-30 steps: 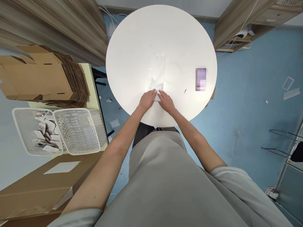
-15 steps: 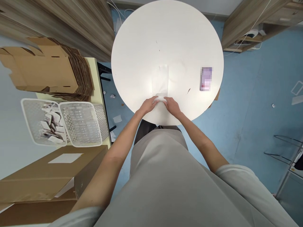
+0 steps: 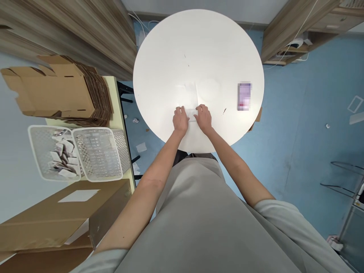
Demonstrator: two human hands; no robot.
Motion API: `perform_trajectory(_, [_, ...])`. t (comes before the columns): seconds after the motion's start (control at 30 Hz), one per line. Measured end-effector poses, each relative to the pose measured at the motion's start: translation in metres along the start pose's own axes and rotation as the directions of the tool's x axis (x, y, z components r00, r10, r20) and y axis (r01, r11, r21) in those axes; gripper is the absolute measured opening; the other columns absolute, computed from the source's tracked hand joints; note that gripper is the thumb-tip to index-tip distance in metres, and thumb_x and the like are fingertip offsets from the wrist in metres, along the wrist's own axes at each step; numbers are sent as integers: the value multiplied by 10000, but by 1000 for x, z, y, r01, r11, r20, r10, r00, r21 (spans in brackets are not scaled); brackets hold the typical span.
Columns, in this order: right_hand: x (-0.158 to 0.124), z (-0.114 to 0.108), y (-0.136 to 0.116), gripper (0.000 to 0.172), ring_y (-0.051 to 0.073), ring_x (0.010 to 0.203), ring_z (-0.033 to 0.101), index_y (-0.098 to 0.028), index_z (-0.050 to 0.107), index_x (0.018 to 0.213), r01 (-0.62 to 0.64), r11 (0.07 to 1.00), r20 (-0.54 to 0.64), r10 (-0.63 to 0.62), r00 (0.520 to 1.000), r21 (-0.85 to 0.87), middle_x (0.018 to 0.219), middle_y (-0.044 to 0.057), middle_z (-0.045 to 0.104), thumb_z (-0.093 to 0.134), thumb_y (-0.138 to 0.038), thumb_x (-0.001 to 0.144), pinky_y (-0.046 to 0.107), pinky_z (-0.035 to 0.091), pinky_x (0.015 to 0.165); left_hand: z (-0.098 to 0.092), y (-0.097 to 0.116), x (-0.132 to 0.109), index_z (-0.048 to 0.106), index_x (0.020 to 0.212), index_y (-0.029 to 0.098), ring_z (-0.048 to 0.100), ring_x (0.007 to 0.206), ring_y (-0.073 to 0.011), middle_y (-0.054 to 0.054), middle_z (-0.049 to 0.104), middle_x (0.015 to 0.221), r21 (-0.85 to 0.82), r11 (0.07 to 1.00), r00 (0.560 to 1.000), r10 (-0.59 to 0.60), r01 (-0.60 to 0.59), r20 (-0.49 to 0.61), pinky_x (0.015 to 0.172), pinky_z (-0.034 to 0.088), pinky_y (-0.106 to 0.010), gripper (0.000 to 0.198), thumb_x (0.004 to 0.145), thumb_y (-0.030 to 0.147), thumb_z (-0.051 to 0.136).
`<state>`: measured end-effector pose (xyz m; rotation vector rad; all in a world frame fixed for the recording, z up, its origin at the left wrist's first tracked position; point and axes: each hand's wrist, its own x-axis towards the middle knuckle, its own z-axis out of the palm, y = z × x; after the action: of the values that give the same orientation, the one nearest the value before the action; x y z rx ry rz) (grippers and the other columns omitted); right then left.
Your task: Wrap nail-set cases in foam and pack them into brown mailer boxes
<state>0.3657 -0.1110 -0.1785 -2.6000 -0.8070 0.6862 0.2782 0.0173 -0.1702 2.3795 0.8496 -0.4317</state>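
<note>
A thin white sheet (image 3: 188, 98), hard to tell from the tabletop and of unclear material, lies on the round white table (image 3: 199, 34). Its near end is folded or rolled into a short white band (image 3: 192, 115). My left hand (image 3: 181, 120) grips the left end of this band, its fingers curled over the top and the thumb on the near side. On the right end, my right hand (image 3: 203, 119) has bent fingers and a thumb pointing inward. The undersides of both hands are hidden.
A blurred purple package (image 3: 244, 96) lies toward the table's right edge. At left, a side table (image 3: 113, 113) bears stacked flat cardboard (image 3: 62, 91) and two white plastic baskets (image 3: 98, 178) with contents. A large cardboard box (image 3: 42, 223) stands nearer me.
Both hands have moved slightly away from my body and turned palms-down, with the sheet's near end folded farther over. The camera view has shifted a little.
</note>
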Motion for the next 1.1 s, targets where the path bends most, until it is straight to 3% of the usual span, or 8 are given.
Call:
perform_trajectory(0.1, [3,-4,3,397,271,1617,494,-190,660,1481,139,990,95,-139,986,10,1725,149,552,426,-168,1160,488,490,1297,2,-1,4,491,1667,109,381,1704,-379,-238,438,1797,19,963,961,265,-267,84,1360,375,-532,606,1062,139,481])
perform_trajectory(0.17, [2,-7,8,421,256,1630,496,-167,633,1516,195,981,159,-195,968,15,1742,157,544,416,-151,1157,464,498,1287,3,-3,4,484,1667,63,369,1713,-385,-260,429,1800,43,933,925,346,-357,159,1387,340,-533,677,994,116,547])
perform_trajectory(0.27, [-2,-9,15,440,276,1691,428,-149,588,1575,252,968,191,-247,950,-1,1791,177,484,485,-192,1150,486,473,1309,4,-8,0,450,1688,47,345,1721,-425,-272,390,1821,74,912,905,386,-404,181,1392,327,-581,812,909,142,660])
perform_trajectory(0.43, [-27,-4,22,605,346,1733,362,-136,527,1646,297,954,222,-279,934,-49,1854,214,359,685,-278,1079,566,427,1343,4,-16,-10,493,1685,82,402,1702,-389,-250,453,1793,63,898,889,419,-436,184,1388,341,-602,737,949,96,539])
perform_trajectory(0.57, [-57,2,26,578,343,1725,381,-149,535,1657,286,957,226,-268,937,-50,1852,195,370,612,-229,1090,565,458,1323,4,-25,-23,540,1658,64,441,1680,-393,-247,483,1775,18,878,855,461,-478,240,1399,335,-587,757,910,146,625])
perform_trajectory(0.7, [-74,2,31,582,341,1693,434,-170,496,1706,290,957,243,-279,929,-8,1857,175,369,519,-356,1154,553,508,1285,2,-33,-35,578,1648,120,465,1675,-352,-175,502,1781,-85,918,878,395,-387,268,1405,352,-516,746,926,263,698])
perform_trajectory(0.87, [-67,-5,29,568,333,1641,494,-169,520,1684,266,964,244,-262,934,14,1801,185,470,438,-438,1191,520,513,1288,-6,-27,-38,664,1589,193,572,1594,-340,-96,593,1725,-252,961,952,182,-119,247,1349,444,-450,667,951,374,738])
perform_trajectory(1.1, [-39,-11,12,496,338,1335,688,-166,556,1564,60,998,233,-61,971,8,1519,187,699,346,-454,1219,464,643,1007,-14,1,-25,712,1465,219,719,1363,-348,-112,777,1473,-294,952,984,-38,88,173,1126,571,-439,444,1068,396,618])
